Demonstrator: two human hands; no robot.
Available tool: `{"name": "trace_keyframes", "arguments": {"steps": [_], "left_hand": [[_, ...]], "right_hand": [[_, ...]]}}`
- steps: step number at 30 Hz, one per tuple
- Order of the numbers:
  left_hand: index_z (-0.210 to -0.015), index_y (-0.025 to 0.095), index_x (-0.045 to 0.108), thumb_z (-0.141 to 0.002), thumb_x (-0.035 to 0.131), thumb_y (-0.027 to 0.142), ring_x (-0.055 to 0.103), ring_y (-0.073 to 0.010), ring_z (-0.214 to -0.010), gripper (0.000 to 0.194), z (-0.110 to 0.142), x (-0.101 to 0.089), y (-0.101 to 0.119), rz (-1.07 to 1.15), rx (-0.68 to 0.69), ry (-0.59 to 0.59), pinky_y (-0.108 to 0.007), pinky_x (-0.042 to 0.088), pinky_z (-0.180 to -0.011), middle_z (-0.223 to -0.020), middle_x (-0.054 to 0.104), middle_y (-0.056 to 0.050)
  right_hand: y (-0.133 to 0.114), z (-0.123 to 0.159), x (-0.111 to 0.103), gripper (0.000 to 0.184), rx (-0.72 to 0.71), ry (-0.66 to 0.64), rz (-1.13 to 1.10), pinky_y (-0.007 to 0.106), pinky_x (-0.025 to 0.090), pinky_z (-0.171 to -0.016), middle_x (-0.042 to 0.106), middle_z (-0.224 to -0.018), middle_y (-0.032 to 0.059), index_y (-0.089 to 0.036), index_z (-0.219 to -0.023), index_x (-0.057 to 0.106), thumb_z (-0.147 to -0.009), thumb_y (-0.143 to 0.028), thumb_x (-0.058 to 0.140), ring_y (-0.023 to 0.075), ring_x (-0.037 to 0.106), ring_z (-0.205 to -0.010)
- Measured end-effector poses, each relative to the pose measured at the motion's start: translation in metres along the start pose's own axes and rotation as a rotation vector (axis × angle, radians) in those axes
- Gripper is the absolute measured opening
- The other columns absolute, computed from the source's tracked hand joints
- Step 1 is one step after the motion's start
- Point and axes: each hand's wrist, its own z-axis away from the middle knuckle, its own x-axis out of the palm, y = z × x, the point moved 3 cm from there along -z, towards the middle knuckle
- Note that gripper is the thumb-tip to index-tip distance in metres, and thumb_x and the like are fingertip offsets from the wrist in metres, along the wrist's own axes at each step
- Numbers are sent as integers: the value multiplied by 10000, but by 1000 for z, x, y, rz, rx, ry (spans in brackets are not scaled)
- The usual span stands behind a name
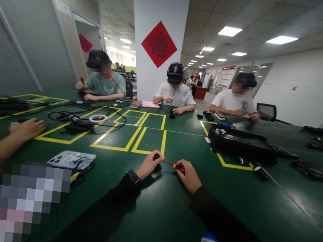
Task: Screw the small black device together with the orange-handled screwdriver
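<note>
1. Screwdriver: held over the green table, between the two hands, on the near side of the yellow tape

2. Gripped narrowly in the right hand, around an orange-and-black handle; points leftward with a thin shaft

3. Aimed toward the left hand, also in a narrow pinch, with a small dark piece held between thumb and fingers

4. Hard to tell at this size: contact between the far end of the shaft and the small dark piece, or a stop just short of it

5. Seems light, judging by the slim build; should ask for little strength to hold, more for steadiness

6. Likely stiff along its length; should turn without bending, yet may skid if tilted off line

7. Probably not fragile in itself; may prove smooth and a little slippery on the shaft, with surer purchase on the handle

8. Best taken by the thick part of the handle, with thumb and forefinger near its front for fine control; best to leave the shaft free

9. For the small dark piece, best a firm pinch by the sides; looks light, so easily let slip
</note>
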Motion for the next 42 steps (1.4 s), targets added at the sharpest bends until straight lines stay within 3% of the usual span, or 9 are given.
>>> {"name": "trace_keyframes", "arguments": {"steps": [3,9,16,23,34,42], "left_hand": [[-744,174,495,-729,545,352,448,-100,-651,185,0,0,1,-29,14,4,-209,351,-629,-694,483,33],[-749,177,499,-723,549,322,460,-107,-671,155,1,-1,-1,-60,5,23,-215,359,-640,-715,492,27],[-753,178,498,-725,543,294,472,-111,-688,127,1,-1,1,-53,24,15,-223,367,-663,-725,502,26],[-750,176,503,-719,542,278,479,-121,-709,114,2,-1,4,-66,2,27,-232,373,-679,-735,512,17],[-743,176,505,-712,545,271,482,-117,-689,108,1,-1,3,-70,20,25,-234,373,-673,-714,513,24],[-750,177,498,-721,534,264,478,-117,-701,99,1,-1,3,-67,17,29,-231,373,-681,-728,509,22]], "right_hand": [[0,0,1,185,5,-15,3,317,394,-769,555,-888,45,-187,-937,535,-754,-207,551,174,487,-846],[1,-1,1,156,-16,-1,33,323,375,-809,546,-881,53,-178,-889,562,-828,-180,419,173,475,-878],[1,0,0,123,4,3,-13,304,392,-766,546,-873,41,-180,-891,537,-771,-194,517,167,485,-838],[1,-1,0,158,41,5,-17,311,385,-792,543,-893,53,-174,-910,540,-816,-172,413,168,484,-867],[5,0,2,169,75,36,-25,315,389,-789,535,-915,53,-178,-951,518,-793,-203,465,168,485,-867],[1,-1,1,136,11,25,2,319,387,-781,531,-894,47,-180,-897,522,-766,-160,495,173,472,-859]]}}
